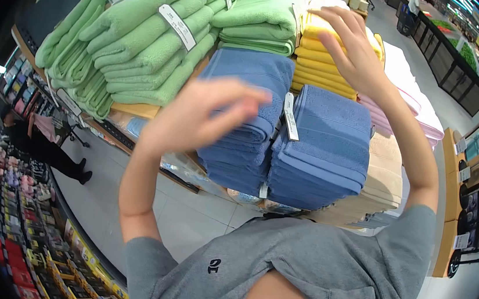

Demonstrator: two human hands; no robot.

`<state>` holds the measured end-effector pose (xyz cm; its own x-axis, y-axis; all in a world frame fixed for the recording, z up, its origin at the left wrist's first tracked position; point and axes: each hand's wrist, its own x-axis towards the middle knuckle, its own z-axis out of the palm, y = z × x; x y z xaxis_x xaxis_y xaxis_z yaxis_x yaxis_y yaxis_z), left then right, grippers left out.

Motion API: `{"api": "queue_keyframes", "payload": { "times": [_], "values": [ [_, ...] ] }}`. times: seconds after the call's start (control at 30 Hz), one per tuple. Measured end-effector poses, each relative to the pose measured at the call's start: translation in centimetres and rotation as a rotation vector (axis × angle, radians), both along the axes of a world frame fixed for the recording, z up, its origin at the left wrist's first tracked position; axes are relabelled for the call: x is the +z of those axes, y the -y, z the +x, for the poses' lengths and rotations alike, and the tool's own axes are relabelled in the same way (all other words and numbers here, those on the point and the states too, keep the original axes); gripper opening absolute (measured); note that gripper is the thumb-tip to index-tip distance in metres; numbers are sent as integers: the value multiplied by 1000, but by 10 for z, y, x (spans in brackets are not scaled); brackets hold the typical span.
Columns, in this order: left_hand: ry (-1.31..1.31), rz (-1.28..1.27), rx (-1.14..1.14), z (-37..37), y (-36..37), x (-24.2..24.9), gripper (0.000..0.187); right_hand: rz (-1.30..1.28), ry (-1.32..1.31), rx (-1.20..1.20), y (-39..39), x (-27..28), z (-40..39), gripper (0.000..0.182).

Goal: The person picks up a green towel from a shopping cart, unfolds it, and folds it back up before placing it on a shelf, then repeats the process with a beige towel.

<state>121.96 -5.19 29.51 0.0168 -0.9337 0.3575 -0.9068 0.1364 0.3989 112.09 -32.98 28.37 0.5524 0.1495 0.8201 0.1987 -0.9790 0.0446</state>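
Terrycloth is filling the display: folded blue towels (287,137) are sitting in two thick, soft stacks, with yellow towels (324,62) piled behind and green towels (146,40) heaped alongside. The left hand (196,113) is hovering in front of the blue stacks, fingers curled loosely together and motion-blurred, so contact is hard to judge. The right hand (352,47) is lying raised against the yellow pile, fingers spread. A white tag (291,117) is hanging between the blue stacks. The shelf below is mostly hidden.
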Motion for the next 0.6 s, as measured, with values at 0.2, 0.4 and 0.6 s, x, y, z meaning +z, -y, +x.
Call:
{"api": "queue_keyframes", "payload": {
  "times": [0.2,0.4,0.6],
  "values": [
    [-10,-73,-436,-46,-55,-42,25,-20,-309,-167,-57,-20,-128,23],
    [13,-350,179,-6,-7,-22,19,145,-243,-142,-47,-18,-140,13],
    [312,-298,559,103,83,-29,25,238,-73,-43,-17,-22,-64,18]
  ]
}}
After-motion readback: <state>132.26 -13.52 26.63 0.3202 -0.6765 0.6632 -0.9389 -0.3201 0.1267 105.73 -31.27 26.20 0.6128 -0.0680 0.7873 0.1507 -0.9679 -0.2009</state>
